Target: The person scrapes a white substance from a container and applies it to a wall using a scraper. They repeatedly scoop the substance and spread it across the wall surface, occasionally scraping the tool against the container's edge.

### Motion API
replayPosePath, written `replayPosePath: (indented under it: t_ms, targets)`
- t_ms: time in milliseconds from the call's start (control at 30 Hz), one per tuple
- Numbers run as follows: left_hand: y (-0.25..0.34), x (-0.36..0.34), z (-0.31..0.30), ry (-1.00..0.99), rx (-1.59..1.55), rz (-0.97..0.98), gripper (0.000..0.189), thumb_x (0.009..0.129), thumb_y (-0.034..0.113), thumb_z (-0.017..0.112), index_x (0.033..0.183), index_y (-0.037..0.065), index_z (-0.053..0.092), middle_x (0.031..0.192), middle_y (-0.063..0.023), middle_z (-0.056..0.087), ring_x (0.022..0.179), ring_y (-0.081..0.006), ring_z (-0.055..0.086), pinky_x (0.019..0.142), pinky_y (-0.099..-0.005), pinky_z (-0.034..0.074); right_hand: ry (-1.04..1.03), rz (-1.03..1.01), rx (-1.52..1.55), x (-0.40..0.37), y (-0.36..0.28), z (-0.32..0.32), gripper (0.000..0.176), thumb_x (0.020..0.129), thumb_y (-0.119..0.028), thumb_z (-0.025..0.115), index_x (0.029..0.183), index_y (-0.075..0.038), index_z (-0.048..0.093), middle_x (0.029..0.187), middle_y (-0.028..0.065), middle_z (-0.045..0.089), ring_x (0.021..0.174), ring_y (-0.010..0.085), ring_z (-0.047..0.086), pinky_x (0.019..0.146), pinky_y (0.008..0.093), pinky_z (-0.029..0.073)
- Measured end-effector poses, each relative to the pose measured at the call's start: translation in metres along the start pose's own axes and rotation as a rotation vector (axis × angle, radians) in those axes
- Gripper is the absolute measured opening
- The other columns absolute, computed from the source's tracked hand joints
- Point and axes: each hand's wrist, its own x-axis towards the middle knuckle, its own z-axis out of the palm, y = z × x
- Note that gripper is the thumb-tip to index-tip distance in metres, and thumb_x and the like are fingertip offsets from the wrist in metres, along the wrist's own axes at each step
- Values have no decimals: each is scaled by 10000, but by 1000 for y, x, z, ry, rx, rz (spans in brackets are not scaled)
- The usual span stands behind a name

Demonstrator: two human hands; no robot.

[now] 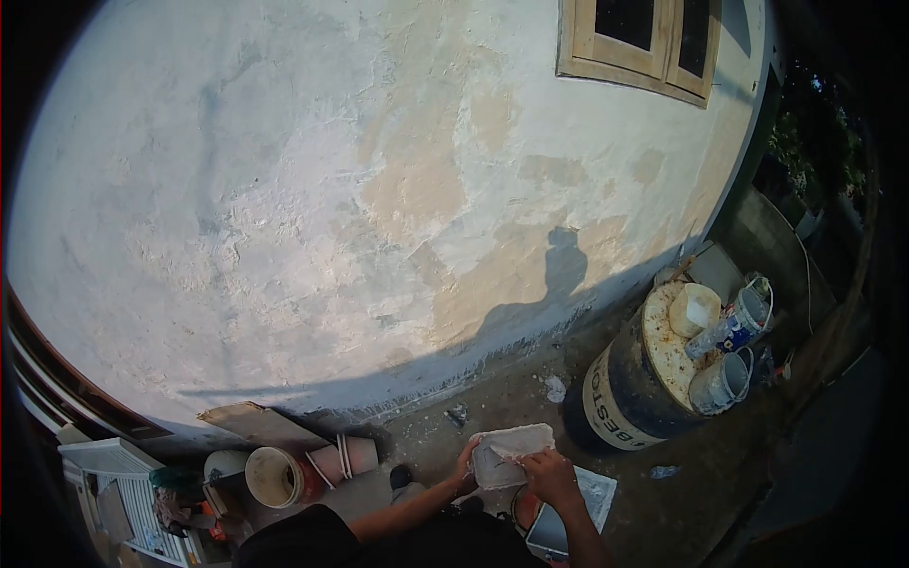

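My left hand (466,470) grips the left edge of a shallow, whitish rectangular tray (519,441) at the bottom centre. My right hand (549,473) is at the tray's right side, its fingers closed on a small pale tool (507,453) that reaches over the tray's inside. The exact shape of the tool is hard to make out. Below my right hand stands a light grey box-like container (597,492), partly hidden by my forearm, with a reddish bucket (524,509) beside it.
A patchy plastered wall (312,189) with a wooden window (615,52) rises ahead. At right, a dark drum (611,398) bears several buckets. More buckets (275,476), a board (256,426) and a white slatted rack (133,492) stand at lower left. Scraps lie on the ground.
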Motion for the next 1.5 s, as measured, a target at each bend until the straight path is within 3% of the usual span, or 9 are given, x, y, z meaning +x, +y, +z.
replayPosePath:
  t_ms: [233,333,733,933,1133,1333,1500]
  targets:
    - [8,-5,2,30,12,47,664,910,531,420,1379,60,416,1327,-177,515,1198,-332,526,1058,-489,371,13,-53,8,-2,-3,5,186,723,-113,648,897,-141,706,792,42,680,749,228,638,635,355,535]
    - [10,-12,9,54,18,46,664,909,533,428,1377,61,419,1327,-173,516,1199,-329,526,1058,-485,372,132,-22,-12,8,-6,-7,181,730,-112,640,897,-139,705,769,53,674,731,240,631,626,361,529]
    - [11,-9,-6,27,5,113,635,924,519,435,1348,47,450,1297,-156,540,1176,-300,544,1039,-462,396,3,-66,32,-2,-18,23,147,746,-113,634,880,-120,693,752,63,666,717,252,620,625,368,518]
    - [10,-11,-12,-2,-56,77,609,938,496,425,1342,41,453,1279,-153,554,1163,-294,558,1036,-435,406,166,-60,-8,24,-11,4,127,753,-99,642,871,-91,686,761,68,661,720,257,620,638,378,511]
    - [18,-23,-5,-6,-31,117,571,946,475,427,1321,47,470,1246,-146,576,1131,-276,580,1010,-411,432,-4,-202,1,36,-19,12,156,733,-81,644,883,-99,683,768,59,662,726,244,618,632,368,510]
    - [18,-6,-26,-45,-34,201,599,941,495,431,1328,38,456,1247,-162,566,1122,-291,580,1010,-422,429,-35,-319,61,31,-30,17,182,718,-68,652,889,-122,684,787,38,662,736,224,619,626,350,515]
    - [26,-13,-15,-61,-60,170,575,941,488,440,1314,51,471,1242,-155,567,1135,-282,569,1009,-416,425,52,-183,75,31,-26,-2,167,722,-46,656,877,-106,672,795,43,656,748,234,616,642,363,512]
